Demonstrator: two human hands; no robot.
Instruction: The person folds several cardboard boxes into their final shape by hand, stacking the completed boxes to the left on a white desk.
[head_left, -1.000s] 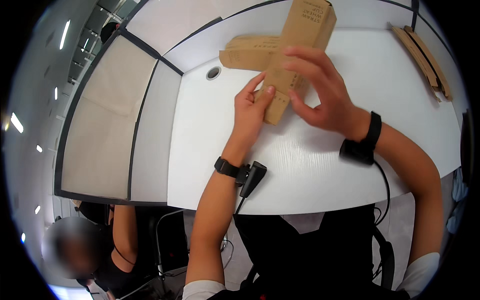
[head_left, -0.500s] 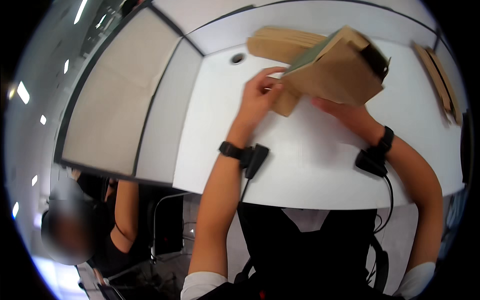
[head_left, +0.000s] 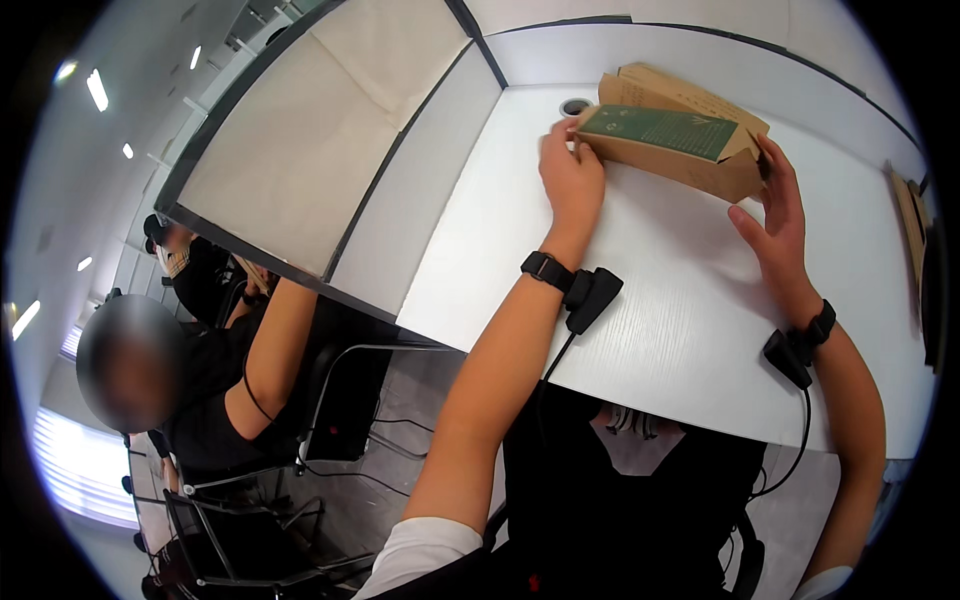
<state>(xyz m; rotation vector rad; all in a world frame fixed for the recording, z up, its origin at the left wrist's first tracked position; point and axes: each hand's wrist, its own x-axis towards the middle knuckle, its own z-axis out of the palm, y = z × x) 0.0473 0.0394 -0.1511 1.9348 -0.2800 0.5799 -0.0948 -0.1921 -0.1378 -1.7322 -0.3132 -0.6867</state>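
Observation:
A brown cardboard box [head_left: 660, 160] with a green printed panel lies lengthwise before me, low over the desk. My left hand [head_left: 573, 180] is closed on its left end, the fingertips partly hidden there. At the other end, loose flaps stick out. My right hand [head_left: 780, 215] is beside these flaps, fingers stretched up along them and thumb held apart, below the box's corner. Directly behind the box lie more brown cardboard pieces [head_left: 690, 92], partly covered by it. Each wrist wears a black strap with a small black device.
The white desk [head_left: 660, 300] has a round cable hole [head_left: 576, 106] near its back left. Partition panels [head_left: 330, 130] border it at the left and back. Flat cardboard [head_left: 912, 230] leans at the right edge. Another person [head_left: 215, 390] sits to the left, beyond the partition.
The box has been turned and lowered, so its green panel now faces up. My left hand has moved onto its left end, and my right hand from underneath to its right end. The view has shifted.

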